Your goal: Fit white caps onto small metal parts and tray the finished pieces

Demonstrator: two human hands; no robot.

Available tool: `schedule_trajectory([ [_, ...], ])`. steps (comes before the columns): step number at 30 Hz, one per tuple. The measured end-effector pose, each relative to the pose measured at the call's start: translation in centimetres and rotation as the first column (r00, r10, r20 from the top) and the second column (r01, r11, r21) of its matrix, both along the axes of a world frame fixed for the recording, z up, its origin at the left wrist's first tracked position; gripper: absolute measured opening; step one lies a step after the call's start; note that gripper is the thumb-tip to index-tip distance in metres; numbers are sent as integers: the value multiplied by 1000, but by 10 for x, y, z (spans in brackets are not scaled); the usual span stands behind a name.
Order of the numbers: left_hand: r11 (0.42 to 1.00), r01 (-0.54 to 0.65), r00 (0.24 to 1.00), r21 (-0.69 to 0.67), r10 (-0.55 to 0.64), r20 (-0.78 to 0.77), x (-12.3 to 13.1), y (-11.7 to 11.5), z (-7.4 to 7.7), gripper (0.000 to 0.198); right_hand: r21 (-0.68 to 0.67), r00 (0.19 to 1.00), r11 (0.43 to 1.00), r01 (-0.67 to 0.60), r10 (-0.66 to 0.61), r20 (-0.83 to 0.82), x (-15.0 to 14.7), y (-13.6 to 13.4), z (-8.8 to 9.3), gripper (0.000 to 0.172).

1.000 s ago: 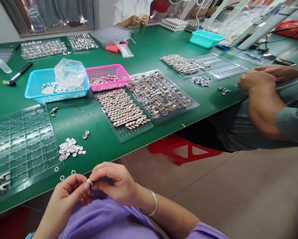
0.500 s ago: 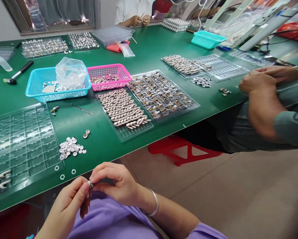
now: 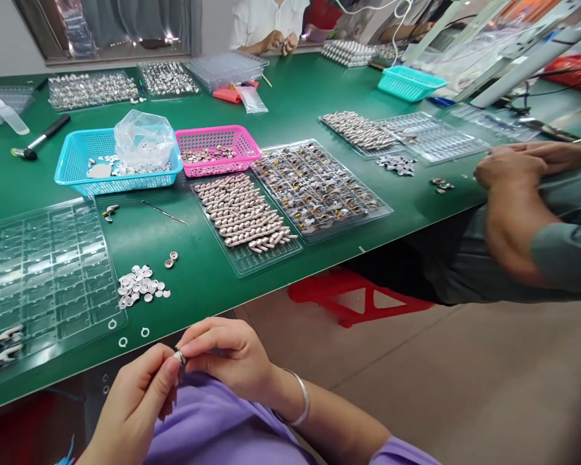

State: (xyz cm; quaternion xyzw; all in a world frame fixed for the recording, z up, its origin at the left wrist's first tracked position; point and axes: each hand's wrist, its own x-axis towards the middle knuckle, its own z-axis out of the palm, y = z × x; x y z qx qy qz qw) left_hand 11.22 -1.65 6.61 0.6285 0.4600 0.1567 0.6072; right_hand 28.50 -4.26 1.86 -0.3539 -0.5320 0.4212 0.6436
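Just off the table's near edge, my left hand (image 3: 137, 394) and my right hand (image 3: 229, 352) meet over a small white-and-dark earbud part (image 3: 179, 357). Thumb and forefinger of my left hand pinch it from the left. The fingertips of my right hand close on its other side; they cover much of it. On the table just beyond lie a pile of small white round caps (image 3: 142, 284), a few thin white rings (image 3: 123, 341) and two brown-lined metallic cups (image 3: 172, 259).
Nearby are a sectioned clear tray (image 3: 52, 258), a tray of beige stemmed parts (image 3: 244, 213), a filled tray (image 3: 319, 187), a blue basket (image 3: 77, 161), a pink basket (image 3: 198, 171), tweezers (image 3: 164, 212) and a hammer (image 3: 41, 139). A co-worker's hands (image 3: 527, 161) are at right.
The whole view has shifted slightly. My hands stay together on the small part, with the fingers only slightly moved.
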Motion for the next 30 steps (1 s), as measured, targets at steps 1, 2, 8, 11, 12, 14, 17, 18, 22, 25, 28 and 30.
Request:
schedule_trajectory([
  [1,1000,-2,1000,4,2,4,0,0,0,45,-14,1000,1000,-3,2,-17,-1,0,0,6],
  [2,1000,-2,1000,9,1,9,0,0,0,45,-25,1000,1000,-6,5,-27,-1,-1,0,6],
  [8,1000,-9,1000,3,9,26,1,0,2,44,98,996,995,35,-43,80,-1,-4,3,11],
  [11,994,17,1000,104,-14,-21,1,-1,4,41,116,991,992,47,-61,121,0,-5,5,13],
  [12,988,30,999,154,-24,-39,1,-1,5,40,106,991,993,46,-58,120,0,-5,5,12],
  [14,966,56,997,253,-42,-61,2,-1,8,38,71,993,997,42,-49,105,0,-5,5,9],
  [17,943,72,996,324,-51,-73,2,-1,10,37,8,998,999,35,-35,60,-2,-5,3,6],
  [18,946,74,996,317,-53,-74,2,-2,10,37,-6,999,1000,31,-30,44,-3,-5,3,6],
  [22,978,54,998,200,-44,-54,2,-2,6,41,2,1000,1000,14,-14,-7,-3,-7,1,10],
  [25,986,38,999,162,-31,-43,3,-2,4,42,8,1000,1000,6,-6,12,-2,-9,1,10],
  [28,981,43,999,187,-36,-41,3,-3,2,40,-24,999,1000,-9,10,33,-1,-10,1,7],
  [30,978,46,998,202,-38,-42,2,-4,1,39,-43,1000,999,-14,15,17,-1,-10,1,7],
])
